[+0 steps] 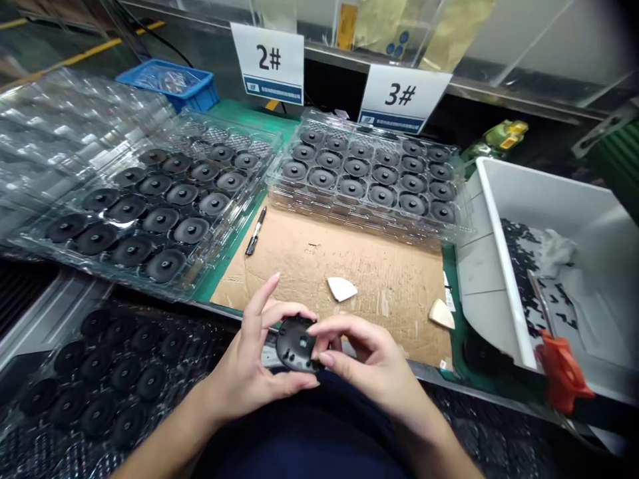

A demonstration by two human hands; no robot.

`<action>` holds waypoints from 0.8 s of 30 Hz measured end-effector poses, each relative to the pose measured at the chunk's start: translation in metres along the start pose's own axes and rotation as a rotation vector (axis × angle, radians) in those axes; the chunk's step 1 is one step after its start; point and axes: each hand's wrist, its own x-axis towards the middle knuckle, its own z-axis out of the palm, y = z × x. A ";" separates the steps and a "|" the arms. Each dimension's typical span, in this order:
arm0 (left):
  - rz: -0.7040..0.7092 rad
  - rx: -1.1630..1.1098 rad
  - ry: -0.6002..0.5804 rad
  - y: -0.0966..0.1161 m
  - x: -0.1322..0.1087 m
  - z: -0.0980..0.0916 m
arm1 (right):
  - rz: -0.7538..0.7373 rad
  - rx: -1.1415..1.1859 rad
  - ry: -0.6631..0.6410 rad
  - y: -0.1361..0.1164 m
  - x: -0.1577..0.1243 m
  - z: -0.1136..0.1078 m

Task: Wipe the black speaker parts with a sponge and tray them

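Note:
Both of my hands hold one round black plastic disc (294, 343) just above the near edge of the bench. My left hand (254, 359) cups its left side and underside, index finger raised. My right hand (364, 359) pinches its right rim with thumb and fingers. Behind it lies a brown cardboard sheet (319, 263) with two white wedge-shaped pieces (341, 288) on it.
Clear blister trays of black discs sit at left (150, 213), at the back centre (369, 179) and low left (100, 379). Signs read 2# (268, 61) and 3# (399, 96). A black pen (255, 231), white bin (549, 266), orange-handled tool (562, 369) and blue crate (172, 80) stand around.

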 end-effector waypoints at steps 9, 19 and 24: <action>-0.183 -0.246 -0.201 -0.004 -0.001 0.004 | 0.187 0.279 -0.185 -0.008 0.005 -0.008; -0.251 -0.388 -0.271 -0.002 0.005 0.008 | 0.192 0.276 -0.172 -0.003 -0.001 -0.014; -0.221 -0.428 -0.268 -0.002 0.009 0.012 | 0.199 0.344 -0.123 0.000 -0.006 -0.017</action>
